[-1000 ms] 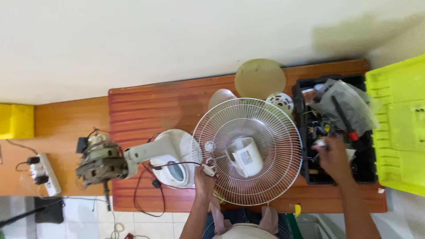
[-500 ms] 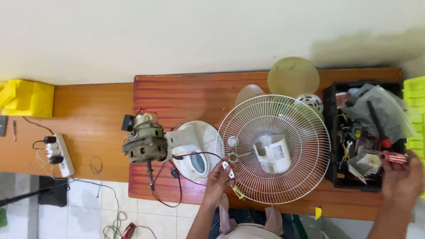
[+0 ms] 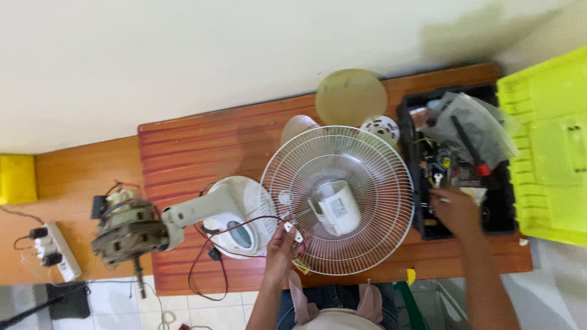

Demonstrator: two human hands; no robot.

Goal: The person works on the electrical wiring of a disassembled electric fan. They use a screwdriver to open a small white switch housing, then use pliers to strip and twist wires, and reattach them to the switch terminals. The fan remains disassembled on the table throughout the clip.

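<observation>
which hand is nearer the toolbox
Right. The right hand reaches over the black toolbox edge; the left hand is far off at the fan guard's other side, pinching small white connectors.

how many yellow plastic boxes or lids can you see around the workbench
2. The large yellow toolbox lid lies open at the right end of the wooden bench, beside the black tool tray. A smaller yellow box sits at the far left edge. Others may lie out of view.

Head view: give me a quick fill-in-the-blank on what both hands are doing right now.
1. The left hand pinches small white connectors on a ____ wire.
2. The right hand reaches into the ____ toolbox.
3. The fan grille lies on the ____ table.

Missing: red; black; wooden
</observation>
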